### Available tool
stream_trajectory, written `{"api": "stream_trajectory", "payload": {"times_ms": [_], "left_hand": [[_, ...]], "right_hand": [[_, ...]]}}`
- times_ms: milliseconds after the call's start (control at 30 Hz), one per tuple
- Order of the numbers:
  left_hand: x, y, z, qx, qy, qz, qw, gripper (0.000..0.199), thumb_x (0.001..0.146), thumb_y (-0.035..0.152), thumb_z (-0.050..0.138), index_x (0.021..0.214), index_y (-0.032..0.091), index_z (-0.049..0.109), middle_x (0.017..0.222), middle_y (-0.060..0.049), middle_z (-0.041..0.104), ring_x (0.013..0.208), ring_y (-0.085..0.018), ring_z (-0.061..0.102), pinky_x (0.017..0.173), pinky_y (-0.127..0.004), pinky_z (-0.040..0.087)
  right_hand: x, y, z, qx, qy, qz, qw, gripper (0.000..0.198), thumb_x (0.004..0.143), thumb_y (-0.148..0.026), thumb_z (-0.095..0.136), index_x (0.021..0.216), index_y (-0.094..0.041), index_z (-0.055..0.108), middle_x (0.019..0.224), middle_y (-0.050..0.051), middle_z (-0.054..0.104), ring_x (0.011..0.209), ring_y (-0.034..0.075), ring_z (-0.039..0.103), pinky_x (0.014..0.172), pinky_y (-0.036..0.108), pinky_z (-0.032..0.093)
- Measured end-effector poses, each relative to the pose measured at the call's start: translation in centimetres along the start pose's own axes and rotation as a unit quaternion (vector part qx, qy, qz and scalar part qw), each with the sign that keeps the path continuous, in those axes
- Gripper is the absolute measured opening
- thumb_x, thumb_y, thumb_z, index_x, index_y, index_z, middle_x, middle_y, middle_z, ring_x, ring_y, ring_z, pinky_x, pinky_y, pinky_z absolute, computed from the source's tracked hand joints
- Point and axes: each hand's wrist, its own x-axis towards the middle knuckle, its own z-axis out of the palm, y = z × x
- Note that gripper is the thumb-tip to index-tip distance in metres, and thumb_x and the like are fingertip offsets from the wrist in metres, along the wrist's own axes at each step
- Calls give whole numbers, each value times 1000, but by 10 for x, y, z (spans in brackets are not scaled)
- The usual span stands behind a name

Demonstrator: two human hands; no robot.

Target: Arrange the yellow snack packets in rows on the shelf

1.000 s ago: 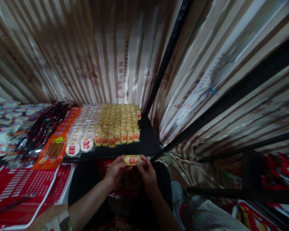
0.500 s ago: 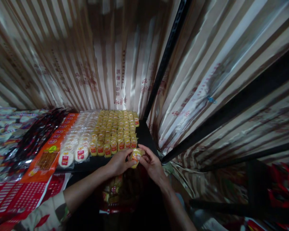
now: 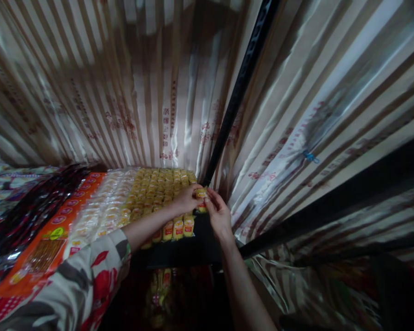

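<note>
My left hand [image 3: 186, 199] and my right hand [image 3: 219, 215] both close their fingertips on a small yellow wrapped snack cake [image 3: 202, 205] with a red label. They hold it at the right edge of several tight rows of matching snack cakes [image 3: 178, 228], above the dark shelf [image 3: 203, 234]. Part of those rows is hidden behind my left forearm. Whether the held cake touches the shelf, I cannot tell.
Left of the cakes lie clear-wrapped white round snacks [image 3: 89, 216], an orange packet [image 3: 31, 257] and dark glossy packets [image 3: 31, 207]. A black upright post [image 3: 239, 92] and striped printed curtains [image 3: 189, 115] stand behind. More yellow packs [image 3: 160, 285] show dimly below.
Both hands have moved forward with the snack cake, from in front of the shelf to beside the right end of the rows. The view has shifted slightly.
</note>
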Motion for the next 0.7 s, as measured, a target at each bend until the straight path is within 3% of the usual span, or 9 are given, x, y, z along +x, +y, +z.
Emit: {"api": "stream_trajectory", "payload": {"times_ms": [167, 367, 500, 700], "left_hand": [[32, -10, 1, 216, 0, 27, 976, 19, 72, 10, 55, 89, 15, 63, 81, -4, 65, 77, -16, 59, 73, -25, 46], [52, -17, -4, 472, -3, 114, 874, 21, 75, 26, 58, 89, 12, 66, 98, -12, 60, 103, -25, 48, 89, -35, 41], [62, -26, -5, 515, 11, 116, 849, 26, 74, 32, 59, 89, 12, 67, 107, -13, 56, 109, -27, 42, 94, -38, 37], [71, -45, -1, 522, 22, 82, 849, 26, 74, 29, 59, 91, 11, 67, 116, -16, 52, 118, -29, 35, 101, -40, 31]], "right_hand": [[30, 43, -2, -47, 23, -8, 999, 47, 74, -40, 59, 114, -17, 57, 116, 9, 62, 106, 22, 57, 99, 40, 40], [54, 78, 6, -72, 41, -16, 996, 47, 74, -38, 56, 114, -14, 58, 116, 10, 62, 106, 22, 57, 95, 38, 42], [65, 96, 10, -107, 46, -20, 993, 45, 75, -35, 53, 114, -13, 59, 115, 11, 62, 106, 22, 57, 95, 37, 42], [73, 120, 13, -147, 44, -31, 988, 41, 77, -36, 50, 113, -16, 59, 112, 9, 63, 103, 20, 57, 96, 38, 42]]}}
